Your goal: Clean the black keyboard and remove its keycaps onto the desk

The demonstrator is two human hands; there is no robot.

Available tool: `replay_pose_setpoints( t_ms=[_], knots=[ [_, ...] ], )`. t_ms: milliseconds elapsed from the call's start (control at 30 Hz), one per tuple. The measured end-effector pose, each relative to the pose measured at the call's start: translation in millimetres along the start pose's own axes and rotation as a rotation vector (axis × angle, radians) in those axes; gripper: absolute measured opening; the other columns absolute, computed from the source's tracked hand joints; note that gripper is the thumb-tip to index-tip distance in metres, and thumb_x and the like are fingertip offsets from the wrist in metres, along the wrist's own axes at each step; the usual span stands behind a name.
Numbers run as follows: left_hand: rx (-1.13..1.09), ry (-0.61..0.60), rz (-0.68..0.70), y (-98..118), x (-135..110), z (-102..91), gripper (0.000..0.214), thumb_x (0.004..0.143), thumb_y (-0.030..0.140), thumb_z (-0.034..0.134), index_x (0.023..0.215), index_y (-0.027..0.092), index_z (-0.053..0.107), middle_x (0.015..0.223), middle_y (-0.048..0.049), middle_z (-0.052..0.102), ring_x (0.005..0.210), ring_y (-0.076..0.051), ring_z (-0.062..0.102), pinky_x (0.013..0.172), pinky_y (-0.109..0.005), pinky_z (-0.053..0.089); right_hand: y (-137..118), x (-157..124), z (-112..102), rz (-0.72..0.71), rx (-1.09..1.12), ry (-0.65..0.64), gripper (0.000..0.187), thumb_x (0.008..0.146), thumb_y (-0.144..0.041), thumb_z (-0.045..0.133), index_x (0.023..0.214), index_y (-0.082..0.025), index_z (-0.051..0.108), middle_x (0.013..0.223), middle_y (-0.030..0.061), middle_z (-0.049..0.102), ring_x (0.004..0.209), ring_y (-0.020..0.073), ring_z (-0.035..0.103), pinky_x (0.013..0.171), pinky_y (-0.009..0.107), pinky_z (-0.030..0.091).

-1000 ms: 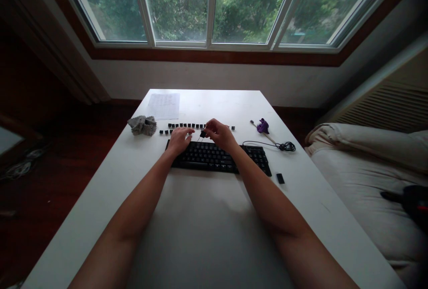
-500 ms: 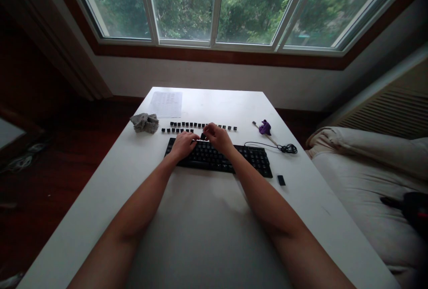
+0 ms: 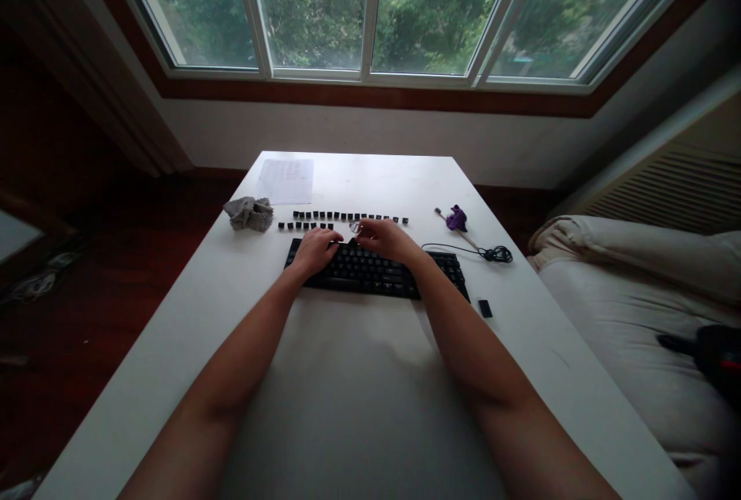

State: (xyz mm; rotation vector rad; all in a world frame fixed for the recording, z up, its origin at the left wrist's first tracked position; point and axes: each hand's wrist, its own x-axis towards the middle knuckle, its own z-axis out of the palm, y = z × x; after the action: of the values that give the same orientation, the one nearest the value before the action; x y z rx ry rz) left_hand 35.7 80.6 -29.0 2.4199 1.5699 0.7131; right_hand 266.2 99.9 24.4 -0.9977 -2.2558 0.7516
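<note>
A black keyboard [image 3: 370,278] lies across the white table, partly covered by both hands. My left hand [image 3: 316,249] rests on its upper left part, fingers curled over the back edge and holding it. My right hand [image 3: 379,238] is above the back edge of the keyboard with its fingertips pinched. Between them shows a thin pale loop, which looks like a wire keycap puller [image 3: 354,228]. Just below the loop a small dark piece stands up at the keyboard's edge. Behind the hands, several loose black keycaps [image 3: 316,215] stand in two rows.
A grey cloth [image 3: 248,214] and a printed sheet [image 3: 285,181] lie at the left back. On the right are a purple cloth-like thing [image 3: 457,218] by a thin brush [image 3: 466,238], the coiled cable [image 3: 498,254] and a small black block [image 3: 485,309]. A cushioned seat [image 3: 607,315] stands beside the table.
My right hand has turned flatter and its wrist has shifted right. The dark piece at its fingertips now sits lower, and the pale loop shows. My left hand stays on the keyboard.
</note>
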Motion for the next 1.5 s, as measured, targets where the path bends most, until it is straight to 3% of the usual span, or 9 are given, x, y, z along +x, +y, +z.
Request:
replay_pose_setpoints(
  t_ms=[133,333,600,967,1233,1400,1500],
  knots=[
    [-0.008,0.002,-0.006,0.8,-0.5,-2.0,0.020,0.093,0.026,0.057,0.107,0.026,0.073,0.107,-0.0049,0.073,0.105,-0.025,0.061,0.097,-0.040,0.045,-0.4,1.3,-1.5,0.032,0.011,0.007,0.011,0.081,-0.017,0.065,0.090,-0.020,0.069,0.078,0.0001,0.073,0.070,0.0146,0.066,0.065,0.024,0.045],
    [-0.046,0.009,-0.022,0.2,-1.8,-2.7,0.020,0.093,0.025,0.058,0.106,0.025,0.073,0.107,-0.0054,0.073,0.105,-0.025,0.062,0.097,-0.041,0.046,0.0,5.6,-7.6,0.284,0.044,0.175,0.001,0.081,-0.019,0.062,0.081,-0.020,0.062,0.066,-0.0013,0.071,0.060,0.0140,0.067,0.061,0.024,0.047],
    [-0.313,0.030,0.051,7.3,-0.3,-5.6,0.047,0.082,0.010,0.059,0.127,0.025,0.064,0.117,-0.0034,0.072,0.107,-0.020,0.065,0.101,-0.037,0.049,-4.6,5.2,-8.8,0.230,0.117,0.203,0.002,0.083,-0.022,0.064,0.083,-0.021,0.062,0.072,0.0003,0.074,0.064,0.0159,0.071,0.064,0.026,0.053],
    [-0.491,0.040,0.009,6.7,3.9,-3.3,0.030,0.090,0.016,0.055,0.113,0.025,0.072,0.110,-0.0028,0.075,0.099,-0.018,0.069,0.091,-0.033,0.055,-7.8,2.9,-7.8,0.186,0.217,0.152,0.002,0.086,-0.023,0.060,0.088,-0.021,0.060,0.073,0.0010,0.075,0.065,0.0167,0.071,0.062,0.027,0.054],
    [-0.444,0.017,-0.079,3.6,4.7,0.5,0.025,0.091,0.021,0.058,0.109,0.025,0.074,0.105,-0.0019,0.077,0.094,-0.020,0.070,0.087,-0.033,0.055,-18.1,-0.1,-8.3,0.143,0.187,0.004,0.015,0.087,-0.020,0.055,0.095,-0.020,0.068,0.076,0.0017,0.076,0.065,0.0165,0.071,0.062,0.027,0.054],
    [-0.260,0.054,-0.036,7.2,2.9,-1.6,0.026,0.091,0.025,0.060,0.112,0.026,0.075,0.107,-0.0041,0.074,0.093,-0.020,0.068,0.086,-0.033,0.054,-22.2,1.2,-10.6,0.155,0.084,0.022,0.016,0.085,-0.016,0.055,0.090,-0.019,0.070,0.070,0.0011,0.075,0.064,0.0160,0.070,0.062,0.026,0.051],
    [-0.287,0.056,-0.038,8.1,1.9,-4.1,0.032,0.088,0.023,0.062,0.118,0.025,0.072,0.109,-0.0044,0.073,0.086,-0.017,0.068,0.081,-0.031,0.055,-20.2,1.3,-11.9,0.183,0.052,0.040,0.016,0.084,-0.015,0.056,0.089,-0.019,0.071,0.070,0.0007,0.075,0.065,0.0145,0.070,0.061,0.023,0.050]
  ],
)
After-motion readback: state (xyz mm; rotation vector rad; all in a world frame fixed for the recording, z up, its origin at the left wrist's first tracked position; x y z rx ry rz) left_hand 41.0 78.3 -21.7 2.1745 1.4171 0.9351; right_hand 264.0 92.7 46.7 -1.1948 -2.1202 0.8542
